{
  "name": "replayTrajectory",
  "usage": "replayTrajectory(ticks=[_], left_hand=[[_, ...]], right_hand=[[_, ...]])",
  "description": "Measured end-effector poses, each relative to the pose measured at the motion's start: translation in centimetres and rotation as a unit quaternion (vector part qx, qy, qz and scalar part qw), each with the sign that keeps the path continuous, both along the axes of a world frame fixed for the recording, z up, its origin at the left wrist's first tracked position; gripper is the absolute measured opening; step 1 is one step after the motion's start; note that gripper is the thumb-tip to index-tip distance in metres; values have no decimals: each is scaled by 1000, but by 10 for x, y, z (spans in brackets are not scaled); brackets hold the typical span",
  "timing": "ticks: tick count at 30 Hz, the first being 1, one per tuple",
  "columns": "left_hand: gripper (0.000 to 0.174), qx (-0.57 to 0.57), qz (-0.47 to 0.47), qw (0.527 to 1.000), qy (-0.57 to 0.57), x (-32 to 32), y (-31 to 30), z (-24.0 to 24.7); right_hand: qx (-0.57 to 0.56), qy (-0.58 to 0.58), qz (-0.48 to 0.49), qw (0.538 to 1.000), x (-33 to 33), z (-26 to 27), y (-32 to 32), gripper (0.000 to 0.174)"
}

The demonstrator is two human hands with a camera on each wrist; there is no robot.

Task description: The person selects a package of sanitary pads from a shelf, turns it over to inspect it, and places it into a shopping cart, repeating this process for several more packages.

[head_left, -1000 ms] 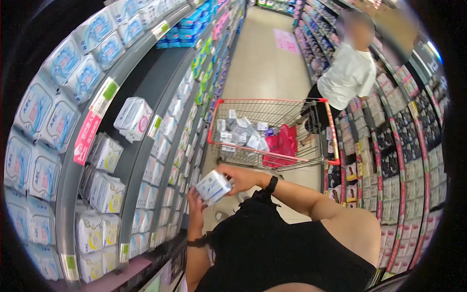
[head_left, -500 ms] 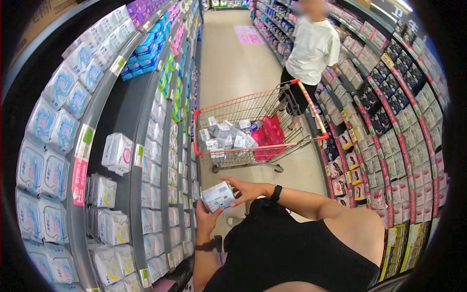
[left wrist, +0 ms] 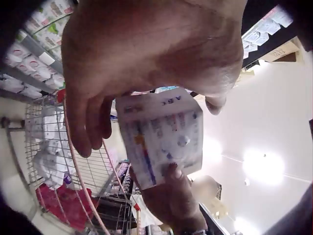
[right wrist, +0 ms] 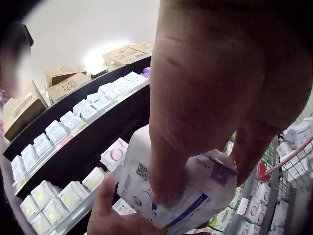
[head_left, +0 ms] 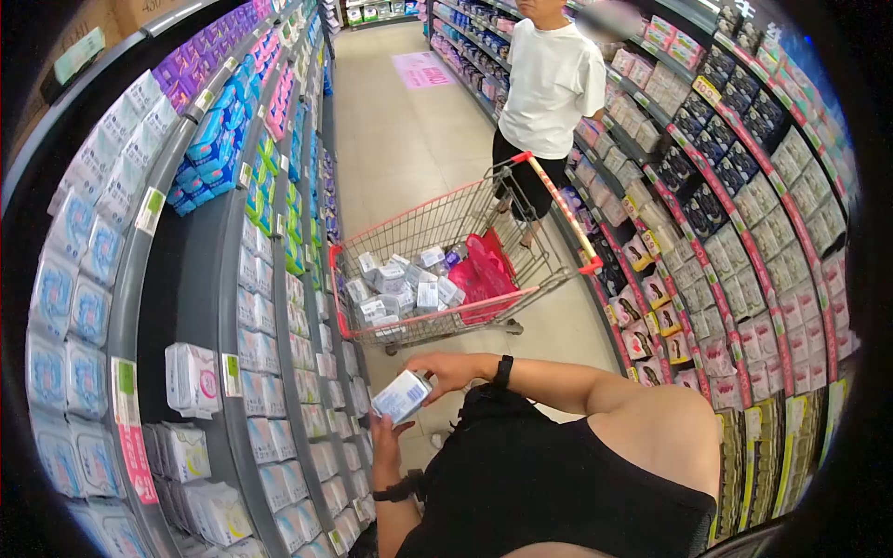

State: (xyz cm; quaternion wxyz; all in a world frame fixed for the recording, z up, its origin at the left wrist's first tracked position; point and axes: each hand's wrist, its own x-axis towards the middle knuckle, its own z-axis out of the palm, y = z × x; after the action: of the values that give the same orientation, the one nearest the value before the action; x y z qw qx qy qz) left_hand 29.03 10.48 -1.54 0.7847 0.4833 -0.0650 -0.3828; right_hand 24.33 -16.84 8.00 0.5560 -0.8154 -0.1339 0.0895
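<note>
A white packet with blue print (head_left: 401, 397) is held between both hands in front of the body. My left hand (head_left: 386, 445) grips its lower side, and my right hand (head_left: 453, 372) holds the upper right end. In the left wrist view the packet (left wrist: 164, 137) sits between the fingers and thumb of my left hand (left wrist: 154, 54), with the thumb of my right hand (left wrist: 171, 198) on its printed face. In the right wrist view, fingers of my right hand (right wrist: 210, 88) lie over the packet (right wrist: 195, 200); my left hand (right wrist: 115, 215) holds its lower left side.
A wire cart (head_left: 437, 327) with several white packets (head_left: 400, 279) and a red bag (head_left: 484, 282) stands ahead. Stocked shelves (head_left: 228, 325) line the left, more the right (head_left: 707, 251). A person in a white shirt (head_left: 551, 88) stands behind the cart.
The head view has swung, so the cart and the person appear further left. The packet is tilted slightly differently, and both hands still hold it.
</note>
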Motion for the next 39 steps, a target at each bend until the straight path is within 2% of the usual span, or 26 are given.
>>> replayTrajectory(ticks=[3, 4, 7, 8, 11, 14, 18, 26, 29, 32, 35, 39], left_hand=[[57, 125, 7, 992, -25, 22, -18, 22], [57, 144, 22, 989, -28, 27, -27, 32], [58, 123, 95, 984, -83, 42, -60, 55], [58, 126, 104, 984, -65, 48, -71, 64], [64, 146, 110, 978, -102, 67, -101, 62], [71, 179, 80, 966, -168, 81, -130, 64], [74, 196, 87, 958, -188, 89, -165, 79], [75, 209, 131, 956, -159, 105, -182, 71], [74, 240, 152, 942, -179, 112, -174, 49], [69, 200, 162, 954, -155, 112, -178, 51], [75, 179, 183, 957, -138, 112, -182, 57], [78, 176, 200, 953, -142, 114, -173, 43]], right_hand=[[39, -17, 31, 999, 28, -24, -15, 68], [46, -16, 52, 997, 39, -25, -22, 73], [65, 4, 42, 997, 66, -11, -48, 80], [86, 51, 40, 994, 71, -4, -61, 84], [174, 80, 33, 981, 96, -22, -99, 84], [224, 139, 15, 965, 119, -68, -125, 81], [226, 167, 38, 959, 133, -68, -155, 78], [211, 145, 26, 966, 159, -59, -178, 77], [208, 136, 6, 969, 167, -68, -188, 78], [229, 137, 11, 964, 171, -70, -195, 76], [224, 108, 26, 968, 172, -72, -195, 73], [255, 138, 66, 955, 174, -60, -192, 70]])
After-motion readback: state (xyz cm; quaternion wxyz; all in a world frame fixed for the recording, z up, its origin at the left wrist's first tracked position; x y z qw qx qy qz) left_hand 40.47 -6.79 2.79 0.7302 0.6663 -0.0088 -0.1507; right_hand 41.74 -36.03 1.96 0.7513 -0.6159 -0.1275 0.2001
